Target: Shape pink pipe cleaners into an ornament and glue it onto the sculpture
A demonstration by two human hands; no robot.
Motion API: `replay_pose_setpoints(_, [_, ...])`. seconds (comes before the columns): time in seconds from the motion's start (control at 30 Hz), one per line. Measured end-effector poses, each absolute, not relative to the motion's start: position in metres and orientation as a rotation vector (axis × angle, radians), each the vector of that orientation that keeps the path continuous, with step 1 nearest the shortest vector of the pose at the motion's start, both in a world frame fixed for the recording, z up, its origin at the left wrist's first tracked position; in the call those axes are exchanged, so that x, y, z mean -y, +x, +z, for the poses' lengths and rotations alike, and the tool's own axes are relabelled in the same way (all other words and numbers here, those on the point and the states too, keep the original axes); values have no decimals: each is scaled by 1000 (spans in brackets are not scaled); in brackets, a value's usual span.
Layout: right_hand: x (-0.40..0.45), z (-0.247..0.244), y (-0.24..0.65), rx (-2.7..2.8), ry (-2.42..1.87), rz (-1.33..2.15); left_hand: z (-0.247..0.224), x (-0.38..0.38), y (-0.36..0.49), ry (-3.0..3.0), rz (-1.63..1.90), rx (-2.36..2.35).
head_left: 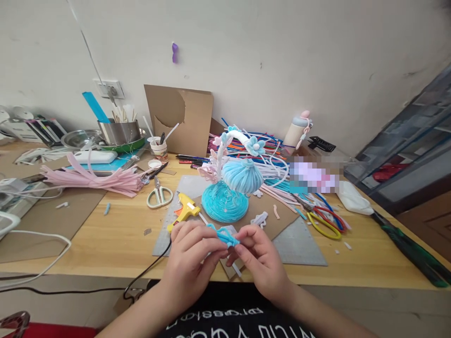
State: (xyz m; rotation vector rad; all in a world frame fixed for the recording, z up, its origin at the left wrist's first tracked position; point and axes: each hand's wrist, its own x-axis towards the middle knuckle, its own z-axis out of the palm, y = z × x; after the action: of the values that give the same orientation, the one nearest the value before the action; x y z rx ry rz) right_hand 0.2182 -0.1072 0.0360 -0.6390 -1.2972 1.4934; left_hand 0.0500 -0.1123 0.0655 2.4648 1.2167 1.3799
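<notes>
Between my two hands is a bent, twisted piece of blue pipe cleaner [229,237], held just above the table's front edge. My left hand [195,256] has its fingers closed on one end of it. With thumb and fingertips, my right hand [262,260] pinches the other end. Just beyond them stands a lamp-shaped craft piece, with a coiled blue base [223,202], a pleated blue shade [243,176] and a white arched stem bearing a blue flower [255,146]. A yellow glue gun [185,211] lies close to my left hand, its stick end partly hidden.
White-handled scissors [160,195] lie left of the grey cutting mat [299,244]. Yellow-and-red-handled pliers [324,223] rest at the right, beside heaped pipe cleaners [275,180]. A pink pipe-cleaner bundle [95,178] lies left. Cardboard [197,112] leans on the wall. A black cord [148,270] hangs over the front edge.
</notes>
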Motion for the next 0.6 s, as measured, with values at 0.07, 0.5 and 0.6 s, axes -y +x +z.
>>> replay_pose_setpoints(0.07, [107,34,218,1303,-634,1493,66,112,51,2451,1380,-1218])
replay_pose_setpoints(0.5, [106,26,222,1421,-699,1420,74,113,52,2452,1212,-1296])
replay_pose_setpoints(0.6, [107,24,223,1433,-719,1400,76,113,52,2431,1204,-1278])
